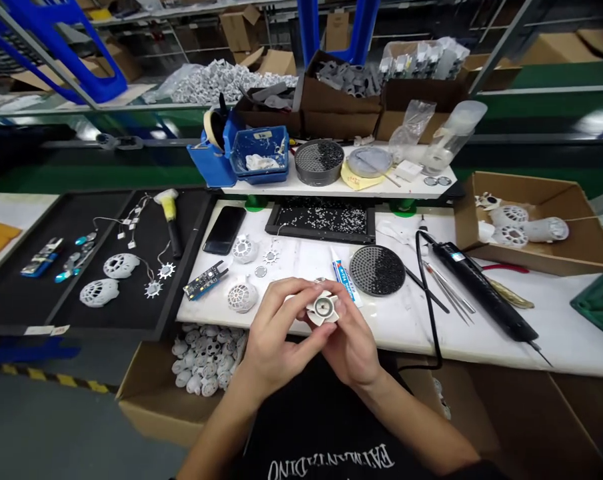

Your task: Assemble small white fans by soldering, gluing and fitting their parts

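Both hands meet at the near edge of the white bench, around a small white round part [323, 307] with a ring-shaped centre and short fins. My left hand [280, 332] holds it from the left with thumb and fingers. From the right, the fingers of my right hand [350, 337] close on the same part. Behind the hands lie a blue and white glue tube [345, 281] and a round tray of black bits [377, 270]. To the left are two white perforated shells [242, 297], a gear-like white piece [271, 256] and a circuit board [206, 280].
A black electric screwdriver [481, 287] with its cable, tweezers [449, 290] and a cardboard box [556, 260] stand right. A phone [224, 230] and black tray [116, 320] lie left. A raised shelf [331, 189] crosses behind; a box of white shells [156, 400] sits below.
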The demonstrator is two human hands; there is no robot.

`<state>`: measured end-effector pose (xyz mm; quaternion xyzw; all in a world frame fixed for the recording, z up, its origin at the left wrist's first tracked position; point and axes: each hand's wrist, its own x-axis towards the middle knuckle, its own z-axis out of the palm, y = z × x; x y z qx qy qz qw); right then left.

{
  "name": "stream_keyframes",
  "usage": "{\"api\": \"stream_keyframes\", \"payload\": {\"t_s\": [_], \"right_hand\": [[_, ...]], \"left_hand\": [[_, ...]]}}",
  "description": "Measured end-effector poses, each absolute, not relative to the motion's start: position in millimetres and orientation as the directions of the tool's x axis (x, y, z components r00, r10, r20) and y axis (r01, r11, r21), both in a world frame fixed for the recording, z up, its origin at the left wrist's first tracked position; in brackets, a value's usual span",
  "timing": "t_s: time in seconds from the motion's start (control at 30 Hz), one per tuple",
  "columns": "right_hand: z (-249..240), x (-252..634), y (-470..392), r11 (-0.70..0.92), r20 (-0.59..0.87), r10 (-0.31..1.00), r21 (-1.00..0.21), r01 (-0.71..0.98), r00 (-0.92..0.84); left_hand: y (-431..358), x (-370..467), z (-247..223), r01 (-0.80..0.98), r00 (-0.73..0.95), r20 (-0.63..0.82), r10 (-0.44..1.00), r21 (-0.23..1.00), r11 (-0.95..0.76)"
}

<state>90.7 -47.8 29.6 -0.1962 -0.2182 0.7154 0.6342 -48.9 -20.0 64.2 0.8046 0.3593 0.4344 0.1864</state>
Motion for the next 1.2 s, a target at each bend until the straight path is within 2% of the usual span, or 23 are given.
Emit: {"api": "stream_keyframes", "payload": {"t_s": [0.13, 0.3, 0.43, 0.53, 0.67, 0.77, 0.87, 1.0, 1.13, 1.2], "right_hand": [[32.0, 103.9, -50.4, -0.018, 0.004, 1.0, -0.582, -0.813, -0.025], [25.7, 116.6, -52.4, 0.041, 0.043, 0.999, -0.634, -0.772, 0.018], [9.4, 123.3, -53.4, 0.054, 0.048, 0.998, -0.716, -0.695, 0.028], [4.0, 127.3, -52.7, 0.086, 0.086, 0.996, -0.781, -0.618, 0.03], [4.1, 131.5, -53.1, 0.145, 0.134, 0.989, -0.897, -0.417, 0.056], [-0.5, 136.6, -52.9, 0.117, 0.119, 0.993, -0.949, -0.291, 0.009], [-5.6, 145.6, -50.6, 0.145, 0.15, 0.987, -0.987, -0.074, -0.064], [-3.1, 156.6, -47.7, 0.226, 0.15, 0.937, -0.949, 0.22, -0.315], [0.7, 157.2, -47.3, 0.326, 0.179, 0.903, -0.878, 0.35, -0.391], [-0.1, 155.2, -47.4, 0.373, 0.208, 0.888, -0.847, 0.379, -0.409]], "left_hand": [[-10.9, -30.8, 70.6, 0.302, 0.423, 0.569, 0.705, 0.646, -0.702], [-7.8, -22.1, 70.1, 0.246, 0.428, 0.589, 0.685, 0.654, -0.716], [-11.0, -24.1, 59.2, 0.236, 0.395, 0.543, 0.741, 0.72, -0.653], [-19.0, -27.4, 47.2, 0.244, 0.328, 0.458, 0.826, 0.804, -0.543], [-32.7, -29.2, 33.3, 0.146, 0.195, 0.14, 0.971, 0.975, -0.17], [-38.6, -32.6, 26.7, 0.069, 0.218, -0.026, 0.976, 0.998, 0.011], [-40.6, -39.7, 22.8, 0.164, 0.216, -0.01, 0.976, 0.986, -0.026], [-42.1, -48.0, 21.3, 0.311, 0.272, 0.017, 0.962, 0.945, -0.105], [-43.5, -51.2, 21.9, 0.333, 0.34, -0.056, 0.939, 0.941, -0.064], [-44.2, -52.5, 21.9, 0.358, 0.351, -0.045, 0.935, 0.93, -0.089]]}}
